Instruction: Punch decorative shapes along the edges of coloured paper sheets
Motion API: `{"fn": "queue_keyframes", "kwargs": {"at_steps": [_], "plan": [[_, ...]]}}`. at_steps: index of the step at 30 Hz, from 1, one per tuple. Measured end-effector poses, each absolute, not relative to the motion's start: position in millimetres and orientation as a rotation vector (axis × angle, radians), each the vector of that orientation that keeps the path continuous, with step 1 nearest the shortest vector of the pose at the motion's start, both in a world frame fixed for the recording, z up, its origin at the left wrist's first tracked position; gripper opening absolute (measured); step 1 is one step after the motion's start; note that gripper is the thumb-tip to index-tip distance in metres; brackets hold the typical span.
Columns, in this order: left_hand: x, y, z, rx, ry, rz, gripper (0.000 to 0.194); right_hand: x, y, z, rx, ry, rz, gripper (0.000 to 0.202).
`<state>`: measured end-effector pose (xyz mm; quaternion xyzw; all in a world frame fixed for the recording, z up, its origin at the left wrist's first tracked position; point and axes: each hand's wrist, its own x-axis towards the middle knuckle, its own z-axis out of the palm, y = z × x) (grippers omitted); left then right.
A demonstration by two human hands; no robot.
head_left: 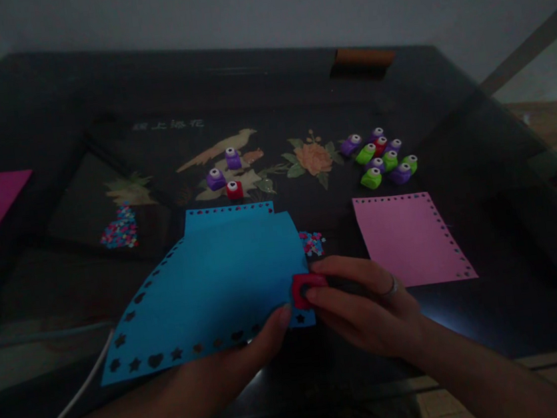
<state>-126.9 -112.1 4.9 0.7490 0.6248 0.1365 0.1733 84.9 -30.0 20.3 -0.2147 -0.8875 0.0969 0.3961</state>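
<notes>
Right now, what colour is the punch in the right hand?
Red punch in the right hand; see head view.

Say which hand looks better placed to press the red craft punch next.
Probably the right hand: it holds the red craft punch at the right edge of the blue paper. The left hand seems occupied steadying that paper, its thumb over the lower edge.

On the table point(270, 92), I see three punches point(235, 190) just behind the held sheet point(236, 274) and more punches point(390, 160) behind it, off to the right. Another sheet point(413, 240) lies right of the held one, a confetti heap point(123, 233) beyond its left edge.
</notes>
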Motion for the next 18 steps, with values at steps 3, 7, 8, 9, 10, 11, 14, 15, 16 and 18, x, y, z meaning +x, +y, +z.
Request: {"fn": "queue_keyframes", "kwargs": {"at_steps": [3, 7, 8, 9, 10, 11, 14, 15, 16, 18], "plan": [[-127, -111, -1, 2.107, 1.757, 0.405, 0.045, 86, -30, 22, -0.56, -2.26, 0.2, 0.017], [-127, -110, -7, 2.008, 1.69, 0.525, 0.045, 85, -30, 24, -0.56, -2.256, 0.148, 0.014], [-127, -110, -7, 1.987, 1.685, 0.538, 0.045, 85, -29, 24, -0.556, -2.253, 0.15, 0.013], [-127, -110, -7, 1.97, 1.686, 0.544, 0.046, 85, -29, 24, -0.553, -2.251, 0.157, 0.013], [-127, -111, -7, 1.962, 1.682, 0.541, 0.046, 85, -29, 24, -0.552, -2.252, 0.164, 0.013], [-127, -111, -6, 1.96, 1.679, 0.538, 0.046, 85, -29, 24, -0.551, -2.252, 0.168, 0.014], [-127, -112, -4, 1.991, 1.675, 0.487, 0.045, 85, -29, 24, -0.552, -2.257, 0.172, 0.015], [-127, -112, -4, 2.002, 1.674, 0.466, 0.046, 85, -29, 24, -0.554, -2.256, 0.176, 0.015], [-127, -113, -4, 2.009, 1.674, 0.45, 0.046, 84, -29, 24, -0.555, -2.253, 0.181, 0.014], [-129, -114, -4, 2.028, 1.687, 0.46, 0.045, 84, -29, 24, -0.549, -2.248, 0.188, 0.013]]}}
